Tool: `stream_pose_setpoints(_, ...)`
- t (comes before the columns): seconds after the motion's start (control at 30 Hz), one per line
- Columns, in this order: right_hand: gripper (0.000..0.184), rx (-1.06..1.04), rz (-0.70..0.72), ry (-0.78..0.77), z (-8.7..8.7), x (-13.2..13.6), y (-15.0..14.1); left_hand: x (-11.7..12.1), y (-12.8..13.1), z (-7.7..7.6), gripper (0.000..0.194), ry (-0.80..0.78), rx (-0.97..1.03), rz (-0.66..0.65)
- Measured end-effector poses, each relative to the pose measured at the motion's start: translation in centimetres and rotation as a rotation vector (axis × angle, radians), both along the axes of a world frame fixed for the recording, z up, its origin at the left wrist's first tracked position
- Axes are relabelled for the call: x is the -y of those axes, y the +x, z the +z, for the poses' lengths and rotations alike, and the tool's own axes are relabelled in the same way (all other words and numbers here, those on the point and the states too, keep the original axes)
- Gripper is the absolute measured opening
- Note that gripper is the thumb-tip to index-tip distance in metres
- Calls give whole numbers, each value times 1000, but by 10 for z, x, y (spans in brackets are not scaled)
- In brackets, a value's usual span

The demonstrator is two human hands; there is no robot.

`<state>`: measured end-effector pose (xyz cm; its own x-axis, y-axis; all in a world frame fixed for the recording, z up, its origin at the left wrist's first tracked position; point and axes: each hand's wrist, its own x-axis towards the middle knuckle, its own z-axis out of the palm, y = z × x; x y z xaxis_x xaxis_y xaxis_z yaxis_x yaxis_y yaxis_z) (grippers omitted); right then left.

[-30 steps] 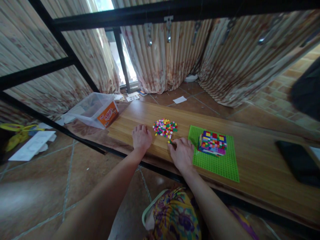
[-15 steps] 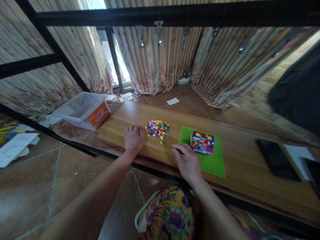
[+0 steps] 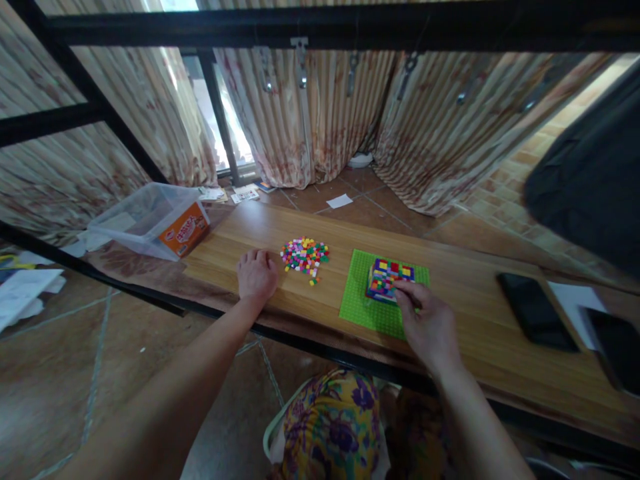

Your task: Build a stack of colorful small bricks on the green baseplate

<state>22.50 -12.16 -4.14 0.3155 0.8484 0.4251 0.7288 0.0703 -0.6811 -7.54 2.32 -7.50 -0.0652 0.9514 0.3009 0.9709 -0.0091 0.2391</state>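
On a green studded baseplate (image 3: 353,293) sits a blocky build of small multicoloured bricks (image 3: 383,277), with yellow, red and purple on its top. My right hand (image 3: 427,320) is at the build's right side, thumb and forefinger pinched at its top; the small brick between them is mostly hidden by the fingers. My left hand (image 3: 257,275) rests on the table with its fingers curled under, and nothing shows in it. Just to its right lies a loose pile of tiny coloured bricks (image 3: 305,255), with a few strays at the near edge.
The wooden table (image 3: 480,347) carries a black phone (image 3: 535,310), white paper (image 3: 575,310) and another dark device (image 3: 613,347) on the right. A clear plastic bin (image 3: 135,230) with an orange label stands at the left end. A black metal bar (image 3: 320,343) runs along the near edge.
My right hand has moved right, from the baseplate's left edge to the top of the build. My left hand stays resting by the pile. The whole view has shifted slightly.
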Motion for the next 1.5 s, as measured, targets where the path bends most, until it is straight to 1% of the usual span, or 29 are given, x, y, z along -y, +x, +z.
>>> stream_pose_setpoints(0.13, 26, 51, -5, -23, -4, -5, -6, 0, 0, 0, 38, -3, -6, 3)
stream_pose_setpoints(0.33, 29, 150, 0, 22, -5, -9, -11, 0, 0, -1, 39, -1, -4, 2)
stream_pose_setpoints(0.43, 29, 171, -36, 24, -7, -10, -13, 0, 0, -1, 39, 0, 2, -2)
stream_pose_setpoints(0.63, 31, 153, -75, 45, -13, -11, -17, 0, 0, -2, 39, -1, 5, 0)
stream_pose_setpoints(0.73, 29, 114, -93, 29, -14, -9, -16, 0, 0, -2, 38, -2, 17, 6)
stream_pose_setpoints(0.83, 28, 88, -115, 17, -13, -6, -13, 0, 0, -2, 37, -5, 21, 8)
stream_pose_setpoints(1.0, 28, 128, -155, 10, -4, -4, -12, 0, 0, -2, 37, 3, 15, 0)
stream_pose_setpoints(1.13, 26, 131, -125, 61, -1, -3, -14, 0, 0, -1, 38, -6, 7, -1)
stream_pose_setpoints(1.3, 28, 199, -78, 100, -8, -1, -14, -1, 0, -2, 37, -3, 17, -1)
stream_pose_setpoints(1.5, 29, 231, -84, 100, -15, -1, -13, -1, 0, -3, 36, 1, 23, 4)
